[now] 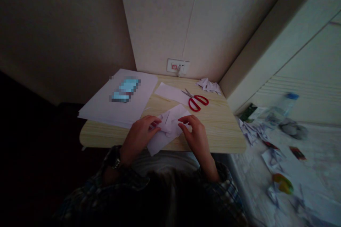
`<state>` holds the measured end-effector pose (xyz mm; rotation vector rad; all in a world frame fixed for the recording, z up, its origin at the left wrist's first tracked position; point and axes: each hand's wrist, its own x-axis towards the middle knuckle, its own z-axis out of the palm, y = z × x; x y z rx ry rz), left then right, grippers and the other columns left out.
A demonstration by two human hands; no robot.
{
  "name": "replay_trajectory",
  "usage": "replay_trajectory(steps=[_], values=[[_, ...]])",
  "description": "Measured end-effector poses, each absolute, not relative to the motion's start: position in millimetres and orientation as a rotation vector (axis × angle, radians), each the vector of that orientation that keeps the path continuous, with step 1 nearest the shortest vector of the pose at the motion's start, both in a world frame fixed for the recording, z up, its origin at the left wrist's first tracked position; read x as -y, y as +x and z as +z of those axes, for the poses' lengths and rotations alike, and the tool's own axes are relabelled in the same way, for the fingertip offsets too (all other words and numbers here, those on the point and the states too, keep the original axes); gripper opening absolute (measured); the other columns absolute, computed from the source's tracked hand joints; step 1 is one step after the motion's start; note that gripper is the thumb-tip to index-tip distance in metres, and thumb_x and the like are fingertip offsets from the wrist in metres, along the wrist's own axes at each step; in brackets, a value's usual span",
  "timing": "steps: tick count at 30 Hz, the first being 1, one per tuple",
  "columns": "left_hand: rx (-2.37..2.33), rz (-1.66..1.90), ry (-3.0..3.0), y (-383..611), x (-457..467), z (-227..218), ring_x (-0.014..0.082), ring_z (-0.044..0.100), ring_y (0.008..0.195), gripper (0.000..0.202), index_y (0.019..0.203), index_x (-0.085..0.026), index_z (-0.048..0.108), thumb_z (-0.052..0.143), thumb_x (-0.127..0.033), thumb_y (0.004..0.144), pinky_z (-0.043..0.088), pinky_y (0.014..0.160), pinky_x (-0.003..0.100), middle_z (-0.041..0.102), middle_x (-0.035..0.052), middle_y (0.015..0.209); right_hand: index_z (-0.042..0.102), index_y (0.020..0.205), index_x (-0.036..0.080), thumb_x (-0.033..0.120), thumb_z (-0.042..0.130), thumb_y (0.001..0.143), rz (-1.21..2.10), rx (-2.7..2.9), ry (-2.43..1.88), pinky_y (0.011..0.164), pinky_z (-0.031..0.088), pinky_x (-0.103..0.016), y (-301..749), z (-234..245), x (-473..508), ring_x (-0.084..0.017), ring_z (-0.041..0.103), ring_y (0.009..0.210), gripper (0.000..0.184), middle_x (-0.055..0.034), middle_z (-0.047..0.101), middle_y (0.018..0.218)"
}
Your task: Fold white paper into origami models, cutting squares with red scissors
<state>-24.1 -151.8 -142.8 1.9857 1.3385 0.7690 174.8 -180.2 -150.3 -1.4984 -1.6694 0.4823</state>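
Observation:
A white sheet of paper [163, 141] with folded flaps and creases lies at the table's near edge, between my two hands. My left hand [142, 131] pinches its left side, thumb and fingers curled around a fold. On the right side, my right hand [195, 132] grips a raised flap between thumb and fingertips. Just beyond the paper lie red-handled scissors [196, 101], blades pointing up and left. A smaller white paper piece [170, 93] rests partly under the blade tips.
A paper stack [92, 110] with a phone [125, 90] on it covers the table's left side. Folded paper pieces [209, 86] sit at the back right corner of the wooden table [221, 127]. A wall socket [178, 66] is behind. Right, a bed holds a bottle [283, 108] and scattered papers.

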Motion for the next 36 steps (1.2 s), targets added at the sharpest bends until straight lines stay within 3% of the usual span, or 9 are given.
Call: replay_trajectory(steps=[10, 19, 23, 30, 36], values=[[-1.176, 0.693, 2.089, -13.4, 158.0, -148.6, 0.0173, 0.065, 0.074, 0.017, 0.090, -0.018, 0.067, 0.059, -0.009, 0.078, 0.054, 0.075, 0.032, 0.067, 0.0057, 0.095, 0.065, 0.098, 0.018, 0.010, 0.055, 0.087, 0.442, 2.127, -1.394, 0.084, 0.051, -0.042, 166.8, -162.6, 183.2, -0.026, 0.058, 0.095, 0.017, -0.0116, 0.063, 0.098], [-1.106, 0.584, 2.272, -11.3, 156.0, -150.4, 0.0198, 0.064, 0.085, 0.009, 0.086, -0.017, 0.068, 0.059, -0.015, 0.085, 0.050, 0.076, 0.029, 0.066, 0.0065, 0.094, 0.062, 0.103, 0.016, 0.009, 0.058, 0.086, 0.437, 2.193, -1.381, 0.084, 0.051, -0.044, 177.7, -166.9, 185.1, -0.027, 0.057, 0.096, 0.019, -0.0130, 0.064, 0.101], [-1.105, 0.573, 2.317, -9.1, 156.3, -148.5, 0.0211, 0.064, 0.090, 0.010, 0.085, -0.018, 0.068, 0.059, -0.014, 0.085, 0.050, 0.080, 0.030, 0.067, 0.0059, 0.094, 0.062, 0.096, 0.016, 0.009, 0.059, 0.086, 0.434, 2.199, -1.371, 0.084, 0.050, -0.041, 179.7, -168.2, 184.7, -0.026, 0.056, 0.095, 0.013, -0.0119, 0.063, 0.098], [-1.121, 0.446, 2.558, -5.3, 156.3, -149.9, 0.0200, 0.064, 0.095, 0.010, 0.095, -0.017, 0.066, 0.059, -0.015, 0.089, 0.051, 0.083, 0.029, 0.067, 0.0059, 0.099, 0.063, 0.092, 0.017, 0.009, 0.059, 0.086, 0.408, 2.236, -1.326, 0.083, 0.050, -0.039, 184.5, -171.5, 181.6, -0.025, 0.056, 0.095, 0.011, -0.0110, 0.063, 0.096], [-1.051, 0.321, 2.757, -2.8, 157.8, -149.5, 0.0251, 0.063, 0.092, 0.011, 0.092, -0.012, 0.067, 0.056, -0.014, 0.090, 0.051, 0.079, 0.035, 0.068, 0.0107, 0.095, 0.062, 0.093, 0.017, 0.011, 0.061, 0.087, 0.378, 2.260, -1.309, 0.083, 0.050, -0.038, 187.4, -172.1, 181.9, -0.025, 0.057, 0.095, 0.009, -0.0105, 0.063, 0.098]])
